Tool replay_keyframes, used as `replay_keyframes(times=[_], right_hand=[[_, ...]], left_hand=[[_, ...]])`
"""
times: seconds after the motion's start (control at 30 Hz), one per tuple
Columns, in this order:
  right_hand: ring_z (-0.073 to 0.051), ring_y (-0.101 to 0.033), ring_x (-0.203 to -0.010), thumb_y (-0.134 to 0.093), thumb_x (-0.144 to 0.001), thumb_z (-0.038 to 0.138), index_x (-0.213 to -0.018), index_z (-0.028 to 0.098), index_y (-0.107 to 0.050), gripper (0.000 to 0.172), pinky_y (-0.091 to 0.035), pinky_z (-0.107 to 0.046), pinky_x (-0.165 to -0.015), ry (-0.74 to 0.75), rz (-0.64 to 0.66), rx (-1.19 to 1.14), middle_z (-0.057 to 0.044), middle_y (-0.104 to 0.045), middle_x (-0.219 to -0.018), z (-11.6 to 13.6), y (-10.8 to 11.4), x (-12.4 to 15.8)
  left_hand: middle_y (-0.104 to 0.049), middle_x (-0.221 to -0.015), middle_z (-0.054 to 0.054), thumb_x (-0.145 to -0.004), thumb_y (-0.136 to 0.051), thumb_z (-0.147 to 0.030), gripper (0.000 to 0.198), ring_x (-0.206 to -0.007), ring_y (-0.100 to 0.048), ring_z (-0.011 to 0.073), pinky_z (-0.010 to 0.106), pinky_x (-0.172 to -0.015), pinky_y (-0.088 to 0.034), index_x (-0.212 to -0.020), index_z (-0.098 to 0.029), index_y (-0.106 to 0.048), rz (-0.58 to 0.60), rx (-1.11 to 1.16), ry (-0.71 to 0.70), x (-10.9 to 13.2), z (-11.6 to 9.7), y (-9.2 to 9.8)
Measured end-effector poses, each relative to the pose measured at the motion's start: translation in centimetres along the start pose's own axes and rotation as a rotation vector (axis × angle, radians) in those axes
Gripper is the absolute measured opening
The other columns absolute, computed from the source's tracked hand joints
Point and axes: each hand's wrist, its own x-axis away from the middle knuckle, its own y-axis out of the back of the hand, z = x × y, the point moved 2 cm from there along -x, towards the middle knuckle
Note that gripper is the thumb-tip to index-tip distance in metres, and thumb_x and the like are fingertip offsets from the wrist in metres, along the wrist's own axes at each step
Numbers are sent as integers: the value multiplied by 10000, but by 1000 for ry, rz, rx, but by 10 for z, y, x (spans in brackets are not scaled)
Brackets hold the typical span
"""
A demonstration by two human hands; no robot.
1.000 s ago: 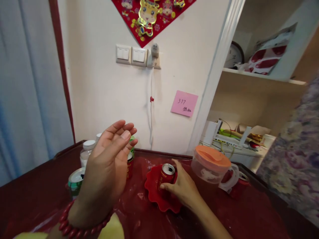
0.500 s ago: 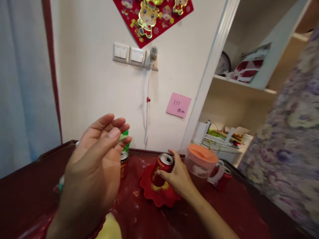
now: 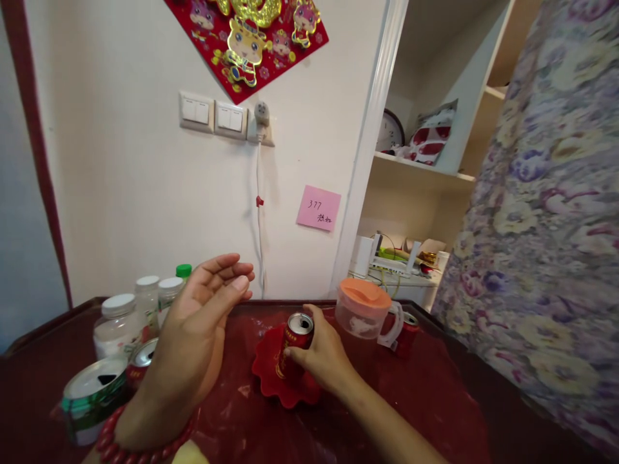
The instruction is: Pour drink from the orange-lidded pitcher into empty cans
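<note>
At the red scalloped dish (image 3: 264, 367), the right hand (image 3: 326, 354) is holding a red can (image 3: 296, 343), fingers wrapping its side; the left hand (image 3: 196, 328) is hovering, fingers loosely curving, partly hiding a second can (image 3: 142, 356) and a green-capped bottle (image 3: 183, 270); an orange-lidded pitcher (image 3: 353, 319) is standing on the surface (image 3: 420, 399), partly blocking another can (image 3: 409, 330).

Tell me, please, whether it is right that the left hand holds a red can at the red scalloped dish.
Not quite: the head view shows the right hand holding the red can; it is indeed at the red scalloped dish.
</note>
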Motion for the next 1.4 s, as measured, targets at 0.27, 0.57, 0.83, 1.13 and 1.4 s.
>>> replay_keyframes(times=[0.27, 0.57, 0.83, 1.13, 1.4], right_hand=[[-305, -546, -1309, -837, -674, 169, -1489, 156, -418, 917, -404, -427, -1107, -59, 2, -3, -142, -575, -1428, -28, -19, -5], [-245, -650, -1085, -652, -924, 341, -1267, 217, -643, 365, -501, -358, -961, 403, -277, 35, -81, -700, -1173, 26, 43, 33], [-255, -639, -909, -633, -843, 647, -1061, 198, -697, 503, -494, -361, -805, 110, -865, -147, -85, -712, -1002, -19, 162, 6], [-244, -623, -688, -593, -690, 862, -732, 204, -654, 663, -477, -334, -617, -209, -908, -462, -49, -667, -689, -133, 139, -31], [-123, -459, -451, -704, -644, 836, -717, 197, -584, 655, -389, -252, -436, -219, -897, -826, 51, -482, -540, -150, 103, -22]], left_hand=[[-695, -1082, 29, -722, -864, -310, 437, -1092, -614, 200, 276, -869, -496, -1099, -214, -666, -3, -46, 21, 2, 3, -3], [-691, -1130, 26, -731, -864, -415, 463, -1157, -599, 222, 319, -970, -480, -1108, -245, -654, 24, -148, 53, 0, 17, -4], [-666, -1261, 123, -718, -839, -503, 586, -1251, -593, 321, 483, -1095, -453, -1175, -220, -606, 148, -372, 121, -16, 62, 3], [-593, -1436, 244, -507, -890, -387, 971, -1364, -545, 417, 540, -1175, -402, -1372, -158, -513, 355, -644, 216, -15, 172, 30], [-645, -1402, 156, -638, -825, -302, 781, -1298, -613, 358, 489, -1140, -457, -1352, -201, -525, 454, -568, 305, 6, 197, 30]])
